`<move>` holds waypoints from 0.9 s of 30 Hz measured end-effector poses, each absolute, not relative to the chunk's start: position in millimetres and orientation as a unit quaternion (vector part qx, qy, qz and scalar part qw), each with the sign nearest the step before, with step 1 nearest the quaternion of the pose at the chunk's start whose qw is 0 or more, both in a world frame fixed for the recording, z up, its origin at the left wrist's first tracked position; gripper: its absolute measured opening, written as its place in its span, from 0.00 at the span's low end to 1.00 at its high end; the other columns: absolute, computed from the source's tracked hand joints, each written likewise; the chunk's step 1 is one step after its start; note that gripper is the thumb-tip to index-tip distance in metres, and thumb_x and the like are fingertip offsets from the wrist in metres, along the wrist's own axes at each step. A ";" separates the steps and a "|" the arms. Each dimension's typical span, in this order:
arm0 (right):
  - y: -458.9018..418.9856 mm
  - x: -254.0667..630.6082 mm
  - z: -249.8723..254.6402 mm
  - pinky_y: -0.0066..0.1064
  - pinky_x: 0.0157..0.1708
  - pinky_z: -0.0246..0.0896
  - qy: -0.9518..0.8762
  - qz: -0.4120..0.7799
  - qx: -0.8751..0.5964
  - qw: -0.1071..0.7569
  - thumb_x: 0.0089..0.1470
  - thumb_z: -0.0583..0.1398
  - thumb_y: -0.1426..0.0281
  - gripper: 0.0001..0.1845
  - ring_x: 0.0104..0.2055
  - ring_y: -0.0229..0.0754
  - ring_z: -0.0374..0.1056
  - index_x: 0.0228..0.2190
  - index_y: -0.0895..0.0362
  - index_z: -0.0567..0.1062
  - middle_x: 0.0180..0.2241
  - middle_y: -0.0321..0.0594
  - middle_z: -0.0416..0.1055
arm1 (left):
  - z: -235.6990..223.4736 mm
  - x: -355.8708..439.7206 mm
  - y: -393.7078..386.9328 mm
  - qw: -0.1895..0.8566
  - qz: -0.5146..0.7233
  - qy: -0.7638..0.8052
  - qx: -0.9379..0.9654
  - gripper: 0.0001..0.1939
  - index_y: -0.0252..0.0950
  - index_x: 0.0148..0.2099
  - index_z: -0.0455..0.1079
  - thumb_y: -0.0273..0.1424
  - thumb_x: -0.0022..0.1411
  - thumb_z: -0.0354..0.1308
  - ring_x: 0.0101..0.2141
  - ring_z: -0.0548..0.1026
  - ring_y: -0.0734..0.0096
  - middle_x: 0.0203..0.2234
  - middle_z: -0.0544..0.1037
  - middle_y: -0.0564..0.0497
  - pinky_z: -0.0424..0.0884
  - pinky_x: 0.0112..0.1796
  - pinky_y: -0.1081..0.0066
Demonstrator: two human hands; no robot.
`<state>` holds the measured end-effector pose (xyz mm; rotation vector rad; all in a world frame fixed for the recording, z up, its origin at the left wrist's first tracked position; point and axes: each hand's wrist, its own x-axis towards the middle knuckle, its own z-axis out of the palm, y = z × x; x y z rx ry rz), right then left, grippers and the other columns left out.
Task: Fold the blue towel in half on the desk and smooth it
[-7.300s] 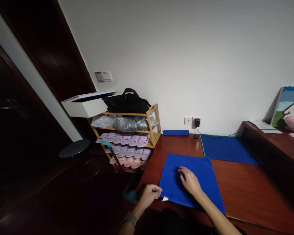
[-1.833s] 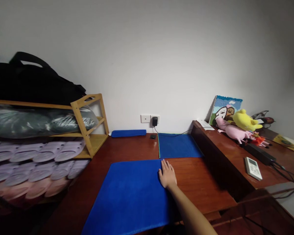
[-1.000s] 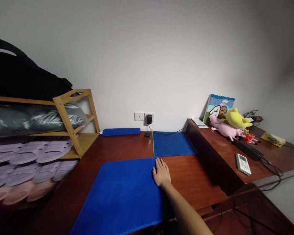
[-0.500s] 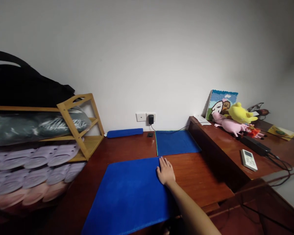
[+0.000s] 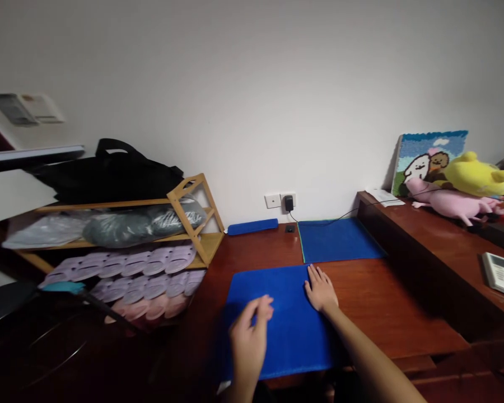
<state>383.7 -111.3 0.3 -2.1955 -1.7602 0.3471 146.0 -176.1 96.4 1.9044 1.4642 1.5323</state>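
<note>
A blue cloth (image 5: pixel 285 319) lies spread flat on the brown wooden table. My right hand (image 5: pixel 320 288) rests palm down on its right edge near the far right corner, fingers stretched out. Over the left part of the cloth is my left hand (image 5: pixel 252 330), slightly blurred, its fingers loosely bent and nothing seen between them. I cannot tell whether it touches the fabric. Behind my right hand lies a second blue cloth (image 5: pixel 340 240), flat, with a green edge. A rolled or folded blue cloth (image 5: pixel 252 226) sits against the wall.
To the left stands a wooden rack (image 5: pixel 212 249) with lilac and pink slippers (image 5: pixel 151 282), plastic-wrapped bundles and a black bag (image 5: pixel 117 176). A plugged-in charger (image 5: pixel 289 203) trails a cable. The raised right shelf holds plush toys (image 5: pixel 449 204), a picture and a white remote (image 5: pixel 503 277).
My left hand has come into view over the left part of the cloth. My right hand stays on the cloth's right edge. The camera view has turned left.
</note>
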 end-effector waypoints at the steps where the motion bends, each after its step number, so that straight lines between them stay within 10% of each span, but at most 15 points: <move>1: -111.2 383.4 0.2 0.38 0.71 0.28 -0.612 0.123 -0.767 0.149 0.67 0.41 0.57 0.37 0.75 0.43 0.34 0.71 0.58 0.47 0.74 0.35 0.40 | 91.8 156.6 -165.2 0.158 0.500 0.485 0.700 0.15 0.42 0.46 0.79 0.43 0.72 0.54 0.38 0.81 0.64 0.40 0.83 0.49 0.80 0.39 0.66; 13: -112.9 382.6 -1.6 0.39 0.71 0.29 -0.625 0.116 -0.766 0.098 0.67 0.36 0.59 0.36 0.75 0.43 0.34 0.71 0.60 0.49 0.73 0.35 0.40 | 4.4 259.9 -71.1 0.070 0.164 0.422 0.889 0.25 0.41 0.70 0.61 0.35 0.76 0.39 0.68 0.60 0.62 0.67 0.65 0.46 0.55 0.67 0.54; 27: -113.1 380.0 -7.3 0.38 0.71 0.29 -0.624 0.082 -0.775 0.059 0.66 0.36 0.57 0.39 0.75 0.43 0.35 0.71 0.62 0.45 0.73 0.37 0.41 | 7.8 74.5 -22.9 0.004 0.086 0.551 0.830 0.34 0.43 0.73 0.54 0.52 0.74 0.40 0.70 0.51 0.55 0.72 0.54 0.46 0.48 0.68 0.52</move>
